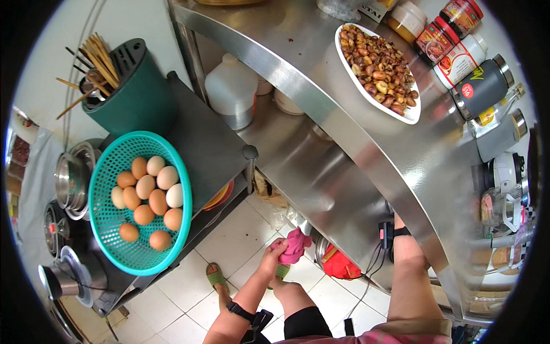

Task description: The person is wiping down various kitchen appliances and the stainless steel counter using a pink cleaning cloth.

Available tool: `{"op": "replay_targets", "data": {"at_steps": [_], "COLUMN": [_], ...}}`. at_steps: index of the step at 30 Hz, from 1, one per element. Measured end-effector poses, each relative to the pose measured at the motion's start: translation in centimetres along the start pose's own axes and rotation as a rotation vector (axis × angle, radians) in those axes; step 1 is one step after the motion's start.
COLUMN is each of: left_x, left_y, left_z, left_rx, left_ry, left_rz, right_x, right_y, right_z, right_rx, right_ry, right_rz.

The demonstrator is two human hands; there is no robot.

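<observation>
A bunched pink cloth (295, 246) is gripped in my left hand (274, 254), held above the tiled floor beside the steel table. The cloth hides part of my fingers. My right forearm (412, 275) reaches in under the table's curved edge, and the tabletop covers my right hand, so it is out of view. A black device with cables (386, 235) shows next to my right wrist strap. Up on the steel tabletop (309, 47), a white dish (343, 56) holds a heap of fried-looking beans or nuts.
A turquoise plastic basket (185, 215) of eggs sits on a dark shelf unit (210, 142) at left, beside a green utensil holder (133, 99). Jars and bottles (462, 71) line the table's far right side. On the lower shelf stands a plastic jug (230, 88). A red bag (339, 264) lies low.
</observation>
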State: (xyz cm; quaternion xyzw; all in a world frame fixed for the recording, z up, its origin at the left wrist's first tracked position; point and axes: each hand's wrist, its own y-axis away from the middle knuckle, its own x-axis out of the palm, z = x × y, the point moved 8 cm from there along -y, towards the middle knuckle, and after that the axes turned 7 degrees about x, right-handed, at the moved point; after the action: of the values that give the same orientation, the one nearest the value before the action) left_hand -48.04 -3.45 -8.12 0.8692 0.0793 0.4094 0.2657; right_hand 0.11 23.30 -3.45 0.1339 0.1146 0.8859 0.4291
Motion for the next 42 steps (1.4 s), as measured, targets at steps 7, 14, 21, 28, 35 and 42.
{"op": "replay_targets", "data": {"at_steps": [7, 14, 21, 28, 35, 42], "left_x": [-3.4, -9.1, -13.4, -15.2, -22.9, -33.9], "left_y": [8.8, 20.4, 31.8, 39.9, 48.8, 54.4], "left_z": [-2.4, -9.0, -20.1, -25.6, -27.1, -30.1], "left_rx": [0.043, 0.181, 0.545, 0.43, 0.584, 0.679], "left_ry": [-0.138, -0.133, -0.052, -0.413, -0.225, 0.133], "left_rz": [-0.054, -0.196, -0.504, -0.389, -0.694, -0.663], "right_x": [6.6, 2.2, -5.9, -6.2, 0.3, 8.0], "right_y": [6.2, 30.7, 45.1, 59.8, 76.2, 91.9], "right_z": [0.5, 5.6, 6.7, 7.1, 9.8, 9.4], "right_rx": [0.036, -0.052, -0.033, 0.061, 0.255, 0.085], "right_ry": [-0.11, 0.023, 0.303, 0.605, 0.214, 0.041], "right_rz": [0.214, 0.51, 0.603, 1.104, 1.43, 1.532]}}
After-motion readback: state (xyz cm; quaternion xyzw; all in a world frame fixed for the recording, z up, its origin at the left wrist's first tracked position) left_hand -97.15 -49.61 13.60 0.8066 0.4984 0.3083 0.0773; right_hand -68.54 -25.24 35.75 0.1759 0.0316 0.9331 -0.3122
